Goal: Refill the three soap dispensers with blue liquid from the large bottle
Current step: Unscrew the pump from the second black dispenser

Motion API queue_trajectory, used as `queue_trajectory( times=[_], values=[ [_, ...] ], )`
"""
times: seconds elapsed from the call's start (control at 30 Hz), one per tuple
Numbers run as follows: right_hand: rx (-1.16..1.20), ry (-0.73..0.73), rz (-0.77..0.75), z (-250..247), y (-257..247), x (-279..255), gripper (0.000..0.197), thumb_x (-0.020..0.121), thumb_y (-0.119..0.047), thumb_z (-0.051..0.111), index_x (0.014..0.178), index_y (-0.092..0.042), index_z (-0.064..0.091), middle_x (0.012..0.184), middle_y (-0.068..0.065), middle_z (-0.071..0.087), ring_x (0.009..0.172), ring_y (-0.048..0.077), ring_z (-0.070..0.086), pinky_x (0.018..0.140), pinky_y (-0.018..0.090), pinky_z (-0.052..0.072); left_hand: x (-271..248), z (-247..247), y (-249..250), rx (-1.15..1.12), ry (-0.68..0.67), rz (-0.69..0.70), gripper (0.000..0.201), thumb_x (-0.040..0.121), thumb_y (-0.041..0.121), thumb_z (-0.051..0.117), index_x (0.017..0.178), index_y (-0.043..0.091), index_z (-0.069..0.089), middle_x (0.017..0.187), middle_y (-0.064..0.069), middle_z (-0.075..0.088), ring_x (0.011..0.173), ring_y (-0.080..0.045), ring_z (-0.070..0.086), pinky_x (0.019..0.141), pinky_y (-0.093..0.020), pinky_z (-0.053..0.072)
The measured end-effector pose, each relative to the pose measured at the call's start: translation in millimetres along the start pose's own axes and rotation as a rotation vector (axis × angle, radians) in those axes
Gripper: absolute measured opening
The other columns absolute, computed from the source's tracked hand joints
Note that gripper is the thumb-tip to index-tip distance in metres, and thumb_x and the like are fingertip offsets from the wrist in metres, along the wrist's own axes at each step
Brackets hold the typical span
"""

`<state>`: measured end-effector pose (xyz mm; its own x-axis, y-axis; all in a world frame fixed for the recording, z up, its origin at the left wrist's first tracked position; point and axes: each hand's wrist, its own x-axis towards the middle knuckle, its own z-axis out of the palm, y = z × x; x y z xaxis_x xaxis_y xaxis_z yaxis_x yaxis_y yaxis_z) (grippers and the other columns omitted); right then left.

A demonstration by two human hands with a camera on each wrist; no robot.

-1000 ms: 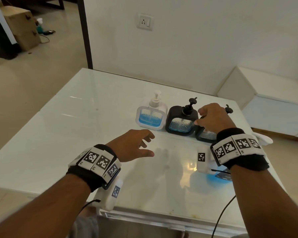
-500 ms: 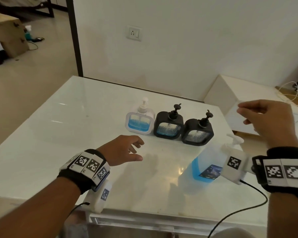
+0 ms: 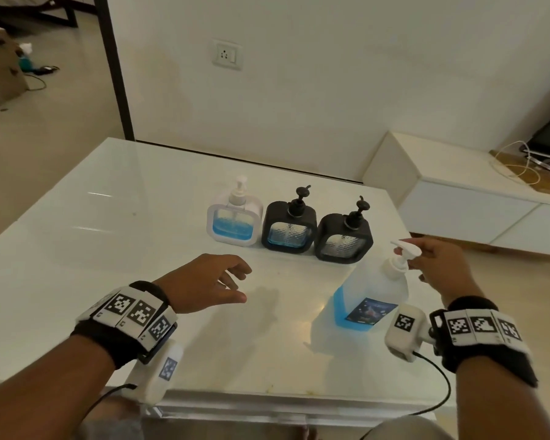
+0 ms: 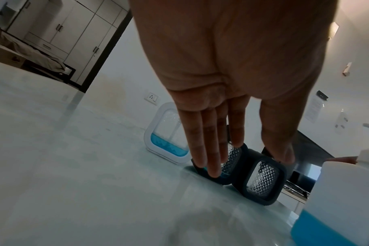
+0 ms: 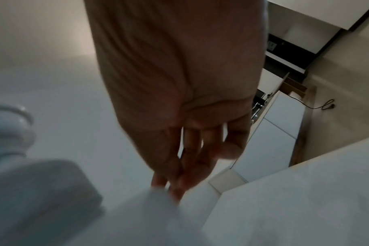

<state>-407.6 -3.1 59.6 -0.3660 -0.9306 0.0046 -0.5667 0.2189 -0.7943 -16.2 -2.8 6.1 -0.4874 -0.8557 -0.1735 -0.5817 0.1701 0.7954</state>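
Head view: square diamond-textured dispensers (image 3: 289, 227), rounded translucent large bottle (image 3: 370, 296).

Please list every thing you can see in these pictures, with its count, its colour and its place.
white dispenser: 1, white frame, some blue liquid inside, left end of the row on the table.
black dispensers: 2, black, middle and right of the row.
large bottle: 1, clear with blue liquid low inside, near right of the table.
table: 1, glossy white.
wall socket: 1, white, on the wall.
low cabinet: 1, white, right.
left hand: open above the table.
right hand: open beside the bottle's pump.
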Motion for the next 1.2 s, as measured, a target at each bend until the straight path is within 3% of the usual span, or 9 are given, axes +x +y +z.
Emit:
queue_trajectory(
  times=[0.1,0.17,0.33,0.47,0.67,0.77,0.87,1.0,1.2],
  values=[
    [-0.015,-0.270,-0.017,-7.7,5.6,-8.0,0.041,0.085,0.005,0.060,0.117,-0.019,0.067,0.110,0.001,0.071,0.089,0.015,0.061,0.070,0.029,0.046,2.6,2.4,2.1,-0.014,0.006,0.013,0.042,0.080,0.031,0.076,0.117,0.027,0.057,0.113,0.010,0.063,0.094,-0.004,0.065,0.083,-0.016,0.052],
    [0.074,-0.434,-0.057,-15.9,13.9,-11.0,0.055,0.071,0.002,0.062,0.122,-0.020,0.063,0.119,0.000,0.069,0.102,0.017,0.063,0.083,0.032,0.049,3.7,3.6,3.6,-0.015,0.001,0.016,0.042,0.080,0.030,0.076,0.118,0.025,0.058,0.113,0.008,0.063,0.094,-0.006,0.065,0.083,-0.018,0.053],
    [-0.091,-0.680,-0.042,-21.3,12.3,-13.9,0.099,0.051,-0.038,0.083,0.140,-0.027,0.041,0.138,-0.013,0.054,0.129,0.010,0.050,0.109,0.036,0.038,1.2,4.7,2.8,-0.021,0.000,0.008,0.042,0.080,0.028,0.077,0.117,0.024,0.058,0.112,0.007,0.063,0.095,-0.009,0.066,0.086,-0.023,0.054],
    [-0.249,-0.604,-0.075,-9.5,10.2,-11.3,0.115,0.033,-0.061,0.090,0.135,-0.027,0.049,0.129,-0.007,0.060,0.121,0.015,0.054,0.110,0.045,0.039,-1.6,2.9,0.7,-0.002,-0.003,-0.002,0.041,0.080,0.028,0.076,0.116,0.026,0.057,0.113,0.007,0.062,0.094,-0.008,0.066,0.084,-0.020,0.054],
    [-0.317,-0.447,-0.070,-27.8,24.3,-8.2,0.116,0.023,-0.069,0.088,0.124,-0.019,0.060,0.114,-0.002,0.069,0.106,0.018,0.063,0.101,0.045,0.048,-1.9,1.8,-0.3,0.014,0.000,0.001,0.043,0.080,0.028,0.076,0.118,0.023,0.057,0.113,0.006,0.063,0.094,-0.008,0.066,0.084,-0.019,0.053],
    [-0.341,-0.426,-0.037,-36.7,23.6,-10.0,0.087,0.045,-0.030,0.097,0.123,-0.019,0.059,0.113,0.000,0.068,0.106,0.019,0.062,0.103,0.049,0.046,-0.2,1.5,-2.5,0.024,0.004,-0.002,0.042,0.080,0.029,0.076,0.117,0.024,0.057,0.113,0.006,0.063,0.094,-0.008,0.066,0.083,-0.018,0.053],
    [-0.306,-0.433,-0.041,-40.0,21.4,-12.1,0.072,0.064,0.001,0.086,0.124,-0.024,0.056,0.114,-0.001,0.065,0.109,0.024,0.059,0.105,0.050,0.044,2.5,1.3,-4.0,0.028,0.007,-0.012,0.041,0.080,0.029,0.077,0.115,0.027,0.056,0.113,0.007,0.063,0.093,-0.007,0.066,0.081,-0.017,0.053],
    [-0.283,-0.431,-0.009,-36.1,19.4,-14.5,0.088,0.066,0.001,0.085,0.141,-0.021,0.042,0.127,0.003,0.055,0.116,0.026,0.053,0.110,0.047,0.038,3.9,1.8,-4.1,0.032,0.013,-0.015,0.040,0.080,0.030,0.076,0.114,0.028,0.056,0.112,0.007,0.063,0.092,-0.006,0.066,0.079,-0.015,0.052],
    [-0.293,-0.326,-0.011,-39.9,1.3,-19.0,0.097,0.062,-0.014,0.088,0.145,-0.021,0.039,0.136,0.008,0.057,0.114,0.024,0.054,0.101,0.037,0.040,2.4,1.6,-4.0,0.041,0.012,-0.018,0.039,0.080,0.029,0.076,0.114,0.027,0.057,0.112,0.008,0.063,0.093,-0.006,0.066,0.081,-0.017,0.052]
  ],
)
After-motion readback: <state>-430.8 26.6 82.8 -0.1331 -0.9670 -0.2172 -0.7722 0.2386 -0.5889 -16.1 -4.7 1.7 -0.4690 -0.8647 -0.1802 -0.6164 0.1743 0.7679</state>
